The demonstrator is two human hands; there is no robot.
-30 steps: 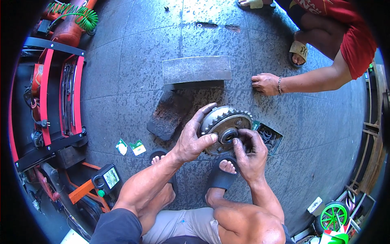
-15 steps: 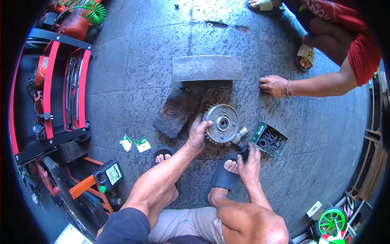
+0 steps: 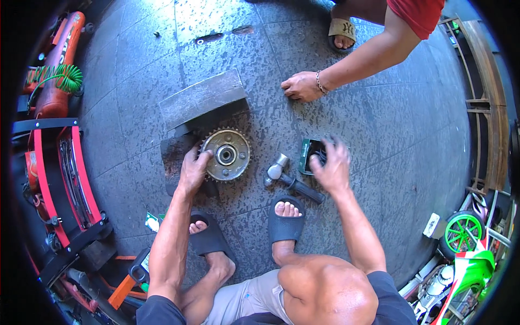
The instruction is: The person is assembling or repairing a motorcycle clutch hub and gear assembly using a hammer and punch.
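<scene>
**Left hand [image 3: 193, 169] grips gear [image 3: 226, 155], right hand [image 3: 331, 162] open at the box [image 3: 306, 157]**

The gear is low over the floor [image 3: 379, 189], left of the hammer [image 3: 295, 185], its round face turned up and its toothed rim showing around it. The left fingers are closed on its left edge, the thumb lying on the face near the rim. The gear's left side comes in front of a dark block [image 3: 172, 154]; whether it rests on that block cannot be told. Behind both lies a curved metal slab [image 3: 205, 100].

The right fingers are spread and blurred, thumb apart from the rest, in front of the small green box. Dark pieces show inside it, but whether the hand touches any of them is unclear.

The hammer lies on the floor between gear and box, its metal head toward the gear and its dark handle pointing down to the right. Just below the head is the right slipper [image 3: 286, 225]; the left slipper [image 3: 214, 238] is below the gear.

Farther off, a co-worker's hand [image 3: 303, 86], with a bracelet [image 3: 320, 81] at the wrist, is at the floor, fingers curled.
</scene>
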